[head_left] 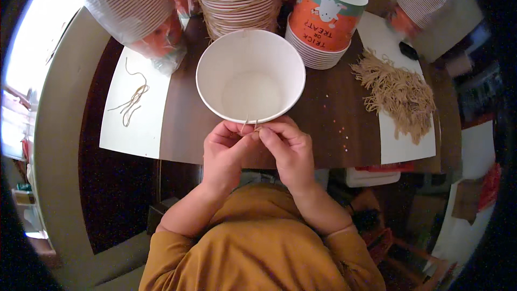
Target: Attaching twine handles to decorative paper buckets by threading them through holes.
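Observation:
A white paper bucket [253,83] stands with its open mouth toward me, its near rim right above my hands. Thin tan twine [245,125] comes over that near rim and runs down between my fingers. My left hand [229,143] pinches the twine, thumb and fingertips pressed together just below the rim. Beside it my right hand [288,148] also closes thumb and forefinger on the twine, the two thumbs almost touching. The exact shape of the twine between the fingertips is too small to make out.
Behind stand a bucket stack with twine [239,5], an upside-down orange-and-green stack [326,19] and plastic-wrapped buckets [126,11]. Loose twine strands [132,99] lie on white board at left. A tan twine heap [398,94] and a small black object [408,50] lie right.

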`<state>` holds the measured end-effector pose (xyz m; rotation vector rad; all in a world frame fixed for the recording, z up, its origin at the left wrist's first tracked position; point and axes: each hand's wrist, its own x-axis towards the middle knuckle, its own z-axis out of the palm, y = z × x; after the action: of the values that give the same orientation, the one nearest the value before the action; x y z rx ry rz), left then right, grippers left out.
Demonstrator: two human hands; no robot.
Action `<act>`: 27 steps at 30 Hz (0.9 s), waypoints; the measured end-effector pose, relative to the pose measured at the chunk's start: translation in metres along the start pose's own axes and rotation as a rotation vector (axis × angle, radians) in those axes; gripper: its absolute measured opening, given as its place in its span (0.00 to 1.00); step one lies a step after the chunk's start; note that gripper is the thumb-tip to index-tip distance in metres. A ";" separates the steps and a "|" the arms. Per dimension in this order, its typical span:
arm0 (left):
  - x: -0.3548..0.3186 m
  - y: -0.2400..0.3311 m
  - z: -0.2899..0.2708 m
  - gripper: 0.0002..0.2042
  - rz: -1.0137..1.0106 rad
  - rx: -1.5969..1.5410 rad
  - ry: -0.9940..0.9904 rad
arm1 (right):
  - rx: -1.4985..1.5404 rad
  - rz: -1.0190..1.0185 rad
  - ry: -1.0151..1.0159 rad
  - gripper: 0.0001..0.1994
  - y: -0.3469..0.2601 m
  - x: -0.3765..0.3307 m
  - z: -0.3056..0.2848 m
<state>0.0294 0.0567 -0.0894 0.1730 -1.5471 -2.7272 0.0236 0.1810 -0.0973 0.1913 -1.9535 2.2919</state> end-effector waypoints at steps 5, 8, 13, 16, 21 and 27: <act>-0.005 0.004 0.000 0.06 0.089 0.058 0.012 | 0.167 0.163 0.014 0.08 0.002 0.000 0.002; -0.007 0.003 -0.005 0.06 0.202 0.221 -0.004 | 0.460 0.372 0.009 0.08 -0.002 0.001 0.003; -0.006 0.011 -0.004 0.08 0.494 0.806 -0.002 | 0.499 0.392 -0.010 0.07 -0.004 0.002 0.004; -0.002 0.012 -0.002 0.08 0.701 0.912 -0.009 | 0.412 0.341 0.013 0.07 -0.005 0.001 0.006; 0.002 0.008 -0.006 0.09 0.897 1.080 0.025 | 0.328 0.288 0.051 0.07 -0.001 -0.002 0.011; 0.004 0.005 -0.010 0.09 0.980 1.098 0.024 | 0.150 0.113 0.107 0.06 0.004 -0.003 0.018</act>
<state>0.0266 0.0457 -0.0906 -0.4357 -2.1190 -1.0183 0.0262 0.1624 -0.0985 -0.0284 -1.7866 2.4655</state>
